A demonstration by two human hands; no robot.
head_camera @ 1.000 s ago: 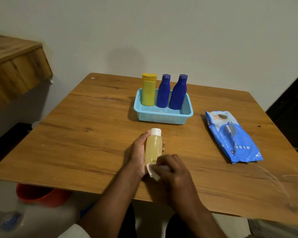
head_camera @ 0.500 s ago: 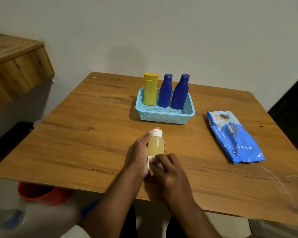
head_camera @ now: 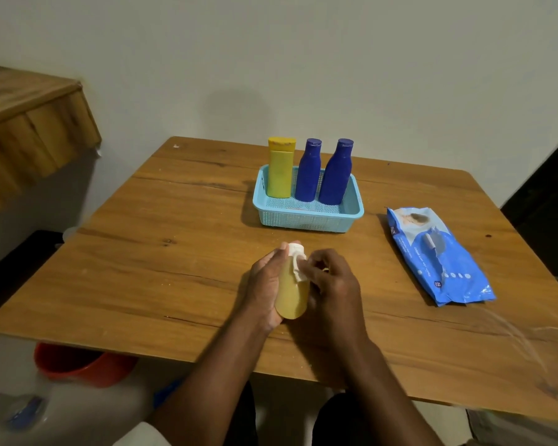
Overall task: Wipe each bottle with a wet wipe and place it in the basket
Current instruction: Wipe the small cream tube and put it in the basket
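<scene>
My left hand [head_camera: 264,284] grips a small bottle of pale yellow liquid with a white cap [head_camera: 291,296], tilted with its cap pointing away from me, above the table's near middle. My right hand [head_camera: 332,281] pinches a white wet wipe [head_camera: 298,268] against the bottle's neck just below the cap. Further back stands a light blue basket [head_camera: 306,218] holding a yellow bottle [head_camera: 281,169] and two dark blue bottles [head_camera: 308,170] [head_camera: 335,173], all upright.
A blue pack of wet wipes [head_camera: 438,252] lies flat on the wooden table [head_camera: 174,252] to the right of my hands. A red bucket [head_camera: 78,365] sits on the floor under the table's left front edge. A wooden ledge [head_camera: 29,123] juts out at the left.
My right hand has slid the wipe from the bottle's base up to its neck. The bottle's base has tipped toward me in my left hand.
</scene>
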